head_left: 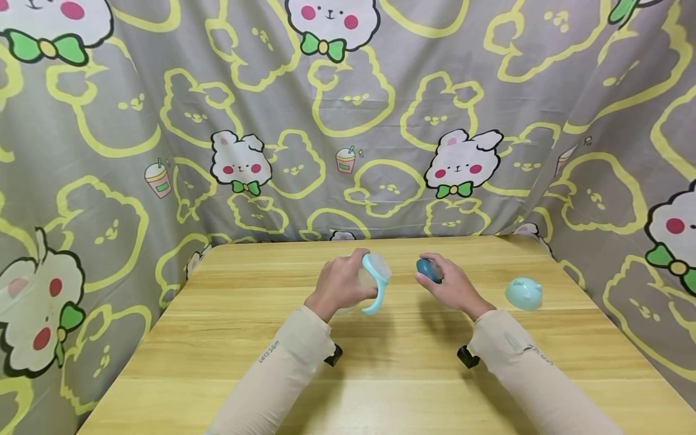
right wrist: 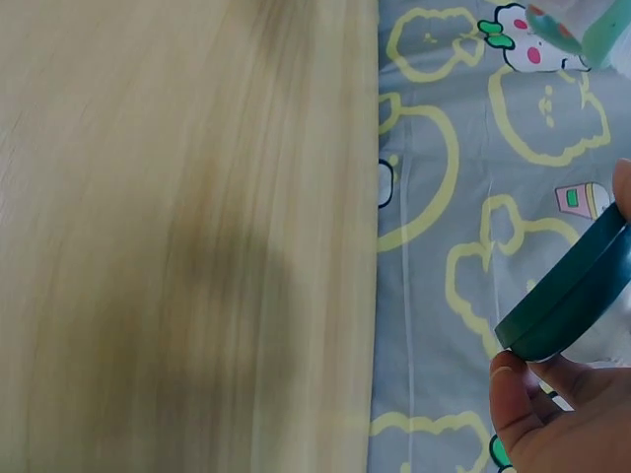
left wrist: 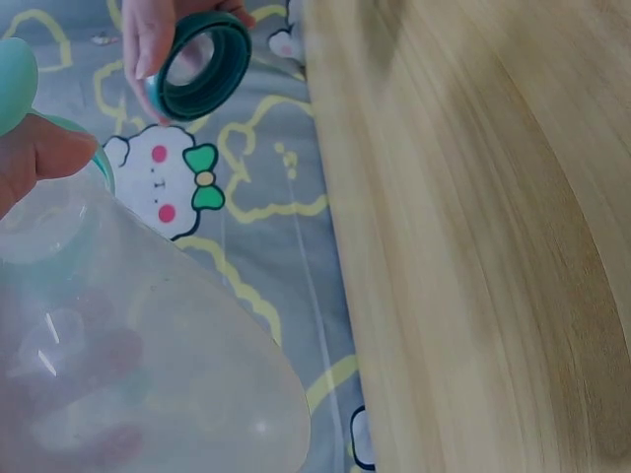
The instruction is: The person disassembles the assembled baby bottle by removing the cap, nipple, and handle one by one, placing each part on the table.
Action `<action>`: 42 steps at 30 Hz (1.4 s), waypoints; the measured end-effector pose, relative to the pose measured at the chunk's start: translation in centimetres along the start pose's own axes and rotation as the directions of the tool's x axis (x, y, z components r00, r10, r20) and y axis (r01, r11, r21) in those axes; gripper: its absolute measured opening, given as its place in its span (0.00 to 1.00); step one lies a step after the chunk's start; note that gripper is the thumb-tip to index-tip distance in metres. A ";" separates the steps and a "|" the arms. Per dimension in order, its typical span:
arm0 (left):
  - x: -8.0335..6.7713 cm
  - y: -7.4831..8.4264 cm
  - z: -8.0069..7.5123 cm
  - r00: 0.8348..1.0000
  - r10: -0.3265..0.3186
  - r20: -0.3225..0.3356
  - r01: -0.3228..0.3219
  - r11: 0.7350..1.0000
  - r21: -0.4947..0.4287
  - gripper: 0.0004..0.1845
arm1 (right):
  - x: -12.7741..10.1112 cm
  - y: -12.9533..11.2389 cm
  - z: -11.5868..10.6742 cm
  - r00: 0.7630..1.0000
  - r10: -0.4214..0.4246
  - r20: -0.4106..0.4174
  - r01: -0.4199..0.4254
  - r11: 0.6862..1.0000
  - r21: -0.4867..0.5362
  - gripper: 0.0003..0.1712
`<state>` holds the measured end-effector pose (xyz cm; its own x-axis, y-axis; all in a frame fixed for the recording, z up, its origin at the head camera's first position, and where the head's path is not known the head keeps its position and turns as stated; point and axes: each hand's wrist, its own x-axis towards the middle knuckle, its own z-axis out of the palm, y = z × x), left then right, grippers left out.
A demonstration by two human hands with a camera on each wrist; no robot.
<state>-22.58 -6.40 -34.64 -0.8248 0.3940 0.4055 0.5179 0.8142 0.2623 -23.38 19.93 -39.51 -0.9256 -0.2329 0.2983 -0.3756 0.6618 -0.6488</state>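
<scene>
My left hand (head_left: 342,281) grips a translucent baby bottle (left wrist: 187,335) with a light-blue handle (head_left: 382,290). The bottle is tilted, its neck end pointing right, and no collar shows on its mouth. In my right hand (head_left: 454,284), fingers and thumb pinch a dark teal screw collar (head_left: 428,270) by its rim. The left wrist view shows the threaded inside of that ring, with something clear in its centre. Bottle and collar are held apart above the table. A pale mint domed cap (head_left: 524,293) with small ear-like bumps lies to the right of my right hand.
The wooden table (head_left: 261,338) spans the area below both hands. A grey curtain (head_left: 304,217) with cartoon bears and rabbits hangs around its back and sides. Black straps or mounts (head_left: 468,356) show under the wrists.
</scene>
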 end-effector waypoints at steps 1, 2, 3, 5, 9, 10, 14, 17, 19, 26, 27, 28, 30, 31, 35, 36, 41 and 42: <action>0.0 0.0 0.0 1.000 0.000 0.002 0.000 1.000 0.001 0.40 | 0.0 0.2 0.0 1.000 0.003 0.000 -0.003 1.000 -0.002 0.32; 0.0 0.0 0.0 1.000 0.000 0.001 0.000 1.000 -0.001 0.40 | 0.0 0.3 0.0 1.000 0.006 0.000 -0.006 1.000 -0.004 0.32; 0.0 0.1 0.0 1.000 -0.001 0.001 0.001 1.000 -0.001 0.40 | 0.0 0.5 -0.1 1.000 0.008 0.001 -0.008 1.000 -0.006 0.32; 0.0 0.1 -0.1 1.000 -0.004 0.000 0.004 1.000 -0.001 0.41 | 0.0 0.8 -0.1 1.000 0.012 0.003 -0.012 1.000 -0.005 0.33; 0.0 0.1 -0.1 1.000 -0.009 0.006 0.009 1.000 0.000 0.41 | -0.1 1.5 -0.1 1.000 0.024 0.004 -0.024 1.000 -0.010 0.32; 0.0 0.1 -0.1 1.000 -0.009 0.007 0.009 1.000 0.001 0.41 | -0.2 1.6 -0.1 1.000 0.026 0.003 -0.026 1.000 -0.014 0.32; 0.0 0.2 -0.1 1.000 -0.009 0.010 0.009 1.000 0.005 0.41 | -0.4 2.1 -0.3 0.999 0.043 0.005 -0.042 0.999 -0.028 0.31; 0.0 0.3 -0.1 1.000 -0.010 0.016 0.010 1.000 0.003 0.41 | -0.5 2.5 -0.4 0.999 0.051 0.011 -0.050 0.998 -0.029 0.32; 0.0 0.2 -0.1 1.000 -0.009 0.018 0.009 1.000 0.002 0.40 | -0.6 2.7 -0.4 0.998 0.059 0.019 -0.058 0.998 -0.035 0.33; 0.1 0.2 0.0 1.000 0.002 0.010 -0.002 1.000 0.005 0.40 | -0.7 3.5 -1.0 0.995 0.095 0.040 -0.092 0.994 -0.057 0.34; 0.1 0.2 0.0 1.000 0.002 0.010 -0.002 1.000 0.005 0.40 | -0.7 3.6 -1.0 0.994 0.100 0.041 -0.098 0.993 -0.059 0.34; 0.1 0.3 0.0 1.000 0.001 0.010 -0.001 1.000 0.005 0.41 | -0.7 3.7 -1.1 0.994 0.103 0.043 -0.100 0.993 -0.064 0.34; 0.2 0.3 0.0 1.000 0.000 0.011 0.000 1.000 0.006 0.41 | -0.7 4.0 -1.2 0.994 0.105 0.042 -0.102 0.992 -0.070 0.34; 0.2 0.3 0.0 1.000 0.000 0.011 0.000 1.000 0.007 0.41 | -0.7 4.1 -1.3 0.994 0.106 0.041 -0.103 0.992 -0.075 0.34; 0.2 0.4 -0.1 1.000 -0.004 0.015 0.004 1.000 0.006 0.41 | -0.8 4.6 -1.4 0.993 0.111 0.036 -0.108 0.991 -0.083 0.33; 0.2 0.4 -0.1 1.000 -0.006 0.017 0.005 1.000 0.005 0.41 | -0.9 4.7 -1.5 0.993 0.116 0.036 -0.112 0.990 -0.086 0.33; 0.1 0.5 -0.2 1.000 -0.010 0.020 0.010 1.000 0.004 0.41 | -1.1 4.9 -1.8 0.990 0.135 0.035 -0.132 0.988 -0.085 0.34; 0.1 0.5 -0.2 1.000 -0.009 0.018 0.009 1.000 0.004 0.41 | -1.2 5.0 -1.8 0.990 0.140 0.036 -0.136 0.987 -0.090 0.34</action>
<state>-22.37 -6.06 -34.31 -0.8332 0.3946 0.3873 0.5098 0.8194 0.2619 -24.07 24.81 -41.85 -0.9701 -0.1633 0.1794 -0.2403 0.7486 -0.6180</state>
